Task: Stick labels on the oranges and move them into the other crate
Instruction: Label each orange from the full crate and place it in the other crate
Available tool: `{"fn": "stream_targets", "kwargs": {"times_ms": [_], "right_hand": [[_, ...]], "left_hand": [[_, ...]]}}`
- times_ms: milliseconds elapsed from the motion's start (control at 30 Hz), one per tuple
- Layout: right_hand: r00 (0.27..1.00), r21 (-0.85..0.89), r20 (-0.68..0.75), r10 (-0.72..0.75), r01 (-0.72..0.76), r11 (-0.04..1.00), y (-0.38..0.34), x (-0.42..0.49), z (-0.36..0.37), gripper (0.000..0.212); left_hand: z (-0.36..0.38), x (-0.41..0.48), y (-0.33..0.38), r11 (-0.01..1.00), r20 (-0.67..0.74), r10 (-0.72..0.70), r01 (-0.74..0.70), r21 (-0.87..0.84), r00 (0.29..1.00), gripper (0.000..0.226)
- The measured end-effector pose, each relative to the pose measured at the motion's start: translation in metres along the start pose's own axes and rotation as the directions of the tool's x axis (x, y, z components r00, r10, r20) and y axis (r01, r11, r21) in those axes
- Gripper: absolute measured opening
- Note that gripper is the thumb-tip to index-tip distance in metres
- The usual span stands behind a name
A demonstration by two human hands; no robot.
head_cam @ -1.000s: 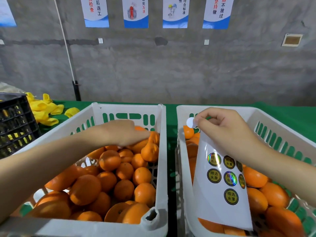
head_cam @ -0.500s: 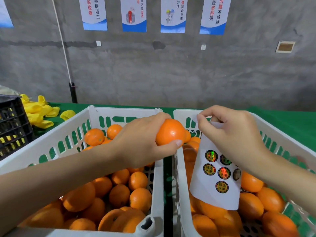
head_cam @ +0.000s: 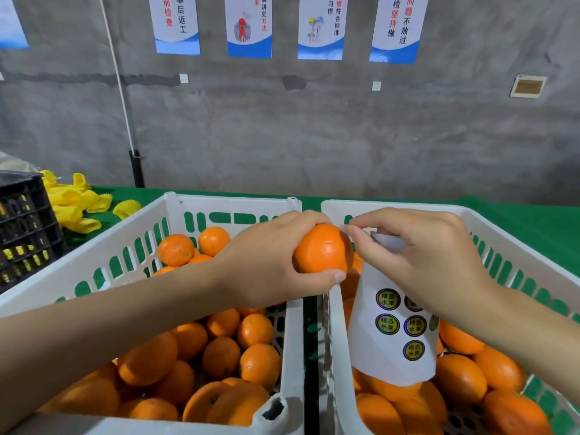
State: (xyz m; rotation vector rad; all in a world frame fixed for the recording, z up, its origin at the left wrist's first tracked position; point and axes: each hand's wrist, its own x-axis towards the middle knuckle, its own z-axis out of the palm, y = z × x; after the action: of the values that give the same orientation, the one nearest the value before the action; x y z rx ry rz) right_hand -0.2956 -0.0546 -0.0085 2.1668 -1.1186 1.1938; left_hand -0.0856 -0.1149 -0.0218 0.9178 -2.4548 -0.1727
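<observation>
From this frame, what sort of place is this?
Likely a fruit packing or sorting workshop: white crates full of oranges, a label sheet in use, and workplace posters on a bare concrete wall.

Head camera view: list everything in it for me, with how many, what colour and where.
left crate: one, white, left on the table cover
right crate: one, white, beside it on the right
loose oranges: many, orange, in both crates
held orange: one, orange, above where the crates meet
label sheet: one, white with dark round labels, over the right crate
foam nets: a heap, yellow, far left
black crate: one, black, left edge
table cover: one, green, under the crates
posters: at least four, white and blue, on the grey wall
left hand: grips the held orange
right hand: holds the label sheet, fingertips at the held orange
</observation>
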Motion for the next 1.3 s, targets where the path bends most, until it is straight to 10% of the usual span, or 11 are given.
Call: {"fn": "stream_targets", "kwargs": {"times_ms": [500,767,1300], "right_hand": [[0.973,0.192,0.228,0.022,-0.067,0.979,-0.006,0.000,-0.004,0.029],[0.990,0.225,0.015,0.137,-0.137,0.965,0.002,0.003,-0.004,0.028],[0.731,0.648,0.072,0.678,-0.551,0.525,0.012,0.020,-0.010,0.011]], "left_hand": [[0.000,0.001,0.001,0.999,-0.015,-0.030,0.029,-0.018,0.999,0.060],[-0.002,-0.002,0.001,1.000,0.042,0.025,-0.024,-0.014,0.999,0.070],[0.001,-0.003,0.001,0.976,0.119,0.112,-0.086,-0.199,0.987,0.038]]}}
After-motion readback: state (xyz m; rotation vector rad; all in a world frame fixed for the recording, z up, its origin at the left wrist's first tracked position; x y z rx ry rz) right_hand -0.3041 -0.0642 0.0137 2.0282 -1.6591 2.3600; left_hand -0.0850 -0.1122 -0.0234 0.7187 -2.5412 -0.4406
